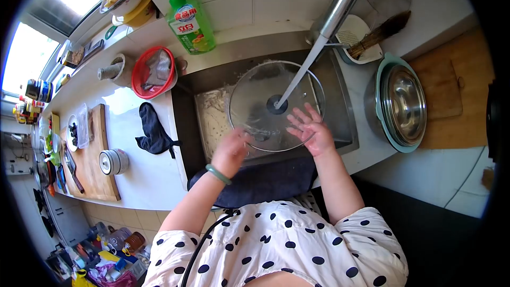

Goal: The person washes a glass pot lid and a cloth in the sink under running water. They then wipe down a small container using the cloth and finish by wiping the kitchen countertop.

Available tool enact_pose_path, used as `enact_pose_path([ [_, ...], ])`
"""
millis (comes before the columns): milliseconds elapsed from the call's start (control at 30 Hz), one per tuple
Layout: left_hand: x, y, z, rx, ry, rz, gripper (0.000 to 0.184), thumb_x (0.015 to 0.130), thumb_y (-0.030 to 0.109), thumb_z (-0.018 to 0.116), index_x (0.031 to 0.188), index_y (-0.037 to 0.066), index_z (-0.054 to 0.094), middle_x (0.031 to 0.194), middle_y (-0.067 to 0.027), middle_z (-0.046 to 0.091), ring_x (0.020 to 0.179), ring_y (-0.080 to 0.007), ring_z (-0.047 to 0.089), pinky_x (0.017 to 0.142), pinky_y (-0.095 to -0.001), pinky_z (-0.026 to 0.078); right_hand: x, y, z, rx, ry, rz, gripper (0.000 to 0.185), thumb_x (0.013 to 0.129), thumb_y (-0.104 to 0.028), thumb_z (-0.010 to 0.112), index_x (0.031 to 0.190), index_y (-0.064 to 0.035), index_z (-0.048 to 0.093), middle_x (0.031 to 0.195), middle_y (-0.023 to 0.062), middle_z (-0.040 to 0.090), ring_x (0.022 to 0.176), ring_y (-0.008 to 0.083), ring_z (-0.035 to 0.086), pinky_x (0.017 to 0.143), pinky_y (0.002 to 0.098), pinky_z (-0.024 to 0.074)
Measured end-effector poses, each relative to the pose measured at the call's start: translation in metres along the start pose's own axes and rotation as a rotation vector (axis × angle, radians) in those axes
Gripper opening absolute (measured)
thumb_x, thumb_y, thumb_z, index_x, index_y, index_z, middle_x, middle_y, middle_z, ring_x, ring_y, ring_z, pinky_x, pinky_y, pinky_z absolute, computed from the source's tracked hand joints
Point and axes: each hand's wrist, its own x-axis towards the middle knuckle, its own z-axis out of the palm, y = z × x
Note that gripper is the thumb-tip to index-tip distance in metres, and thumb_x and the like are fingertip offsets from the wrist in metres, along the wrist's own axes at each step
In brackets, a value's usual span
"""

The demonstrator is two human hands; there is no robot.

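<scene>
A round glass lid (257,93) with a metal rim and a dark knob lies over the steel sink (344,111). Water runs from the faucet (340,5) onto the lid near its knob. My left hand (231,151) is at the lid's lower left edge, its fingers blurred and partly hidden. On the right side, my right hand (311,132) is open, palm up with fingers spread, over the rim. Cloudy water or residue shows in the sink's left part.
Green soap bottle (192,26) and red basket (154,72) stand behind the sink's left side. Left are a black cloth (153,130), a jar (113,161) and a cutting board (100,180). Stacked bowls (398,103) sit right; a brush (380,34) rests behind.
</scene>
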Motion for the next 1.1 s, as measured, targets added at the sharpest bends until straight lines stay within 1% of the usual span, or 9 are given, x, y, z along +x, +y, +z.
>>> enact_pose_path([
  [67,-0.012,-0.036,0.018,-0.299,0.381,-0.336,0.043,0.080,0.008,0.056,0.121,0.014,0.046,0.123,-0.0123,0.048,0.111,-0.0266,0.047,0.088,-0.0473,0.039,-0.001,-0.010,-0.003,0.048,-0.087,-0.014,0.068,0.070,0.003,0.046,0.133,-0.0131,0.028,0.133,0.0221,0.031,0.119,0.0403,0.037,0.089,0.0513,0.0415],
  [167,0.006,-0.012,-0.008,-1.810,0.074,-0.731,0.052,0.082,0.006,0.051,0.131,0.014,0.033,0.128,-0.0139,0.042,0.111,-0.0299,0.048,0.086,-0.0429,0.044,0.001,-0.012,-0.002,0.076,-0.168,0.036,0.064,0.070,0.003,0.046,0.130,-0.0137,0.034,0.133,0.0211,0.033,0.118,0.0387,0.040,0.089,0.0505,0.0422],
  [300,0.021,0.014,-0.010,-1.785,-0.031,-0.684,0.063,0.077,0.000,0.048,0.134,0.017,0.025,0.126,-0.0214,0.041,0.104,-0.0394,0.052,0.072,-0.0384,0.051,0.010,-0.007,-0.003,0.070,-0.286,0.139,0.060,0.072,0.002,0.048,0.128,-0.0104,0.036,0.131,0.0202,0.036,0.114,0.0353,0.045,0.085,0.0478,0.0452],
  [467,0.010,0.016,-0.005,-1.668,0.081,-0.731,0.069,0.072,-0.005,0.045,0.134,0.015,0.024,0.124,-0.0223,0.042,0.102,-0.0397,0.053,0.074,-0.0402,0.051,0.054,-0.017,-0.038,-0.336,0.197,0.062,0.059,0.077,-0.003,0.054,0.131,-0.0097,0.031,0.132,0.0162,0.036,0.113,0.0265,0.047,0.080,0.0394,0.0480],
  [667,-0.003,0.021,-0.006,-1.577,0.146,-0.813,0.072,0.071,-0.005,0.046,0.136,0.008,0.016,0.124,-0.0248,0.041,0.099,-0.0377,0.055,0.073,-0.0379,0.052,0.116,-0.124,0.035,-0.183,0.223,-0.322,0.080,0.082,-0.025,0.057,0.140,-0.0104,0.002,0.146,0.0120,0.006,0.134,0.0273,0.007,0.107,0.0442,0.0076],
  [767,-0.008,0.025,-0.008,-1.539,0.179,-0.874,0.071,0.070,-0.005,0.043,0.135,0.005,0.016,0.124,-0.0274,0.039,0.100,-0.0398,0.054,0.074,-0.0382,0.052,0.141,-0.150,0.058,0.082,0.125,-0.306,0.082,0.084,-0.037,0.053,0.139,-0.0073,0.000,0.146,0.0102,-0.004,0.134,0.0281,0.004,0.107,0.0439,0.0071],
  [900,-0.017,0.027,-0.008,-1.639,0.205,-0.898,0.070,0.070,-0.005,0.041,0.134,0.003,0.015,0.127,-0.0293,0.036,0.102,-0.0419,0.053,0.074,-0.0375,0.052,0.116,-0.120,0.020,-0.131,0.099,-0.325,0.075,0.085,-0.040,0.050,0.139,-0.0047,0.010,0.145,0.0127,0.009,0.134,0.0270,0.007,0.107,0.0423,0.0080],
  [1000,-0.025,0.026,-0.008,-1.837,0.200,-0.834,0.071,0.070,-0.005,0.042,0.135,0.003,0.015,0.128,-0.0290,0.034,0.106,-0.0415,0.049,0.077,-0.0369,0.052,0.103,-0.054,-0.058,-0.164,0.328,-0.087,0.023,0.085,-0.026,0.052,0.102,-0.0108,0.053,0.099,0.0073,0.058,0.091,0.0200,0.054,0.077,0.0343,0.0428],
  [1100,-0.023,0.039,-0.008,-1.981,0.163,-0.749,0.069,0.071,-0.005,0.042,0.135,0.003,0.017,0.130,-0.0287,0.033,0.112,-0.0400,0.046,0.080,-0.0362,0.051,0.061,0.029,-0.057,-0.135,0.194,0.199,0.031,0.086,-0.037,0.052,0.096,-0.0079,0.056,0.084,0.0091,0.060,0.078,0.0224,0.059,0.064,0.0341,0.0481],
])
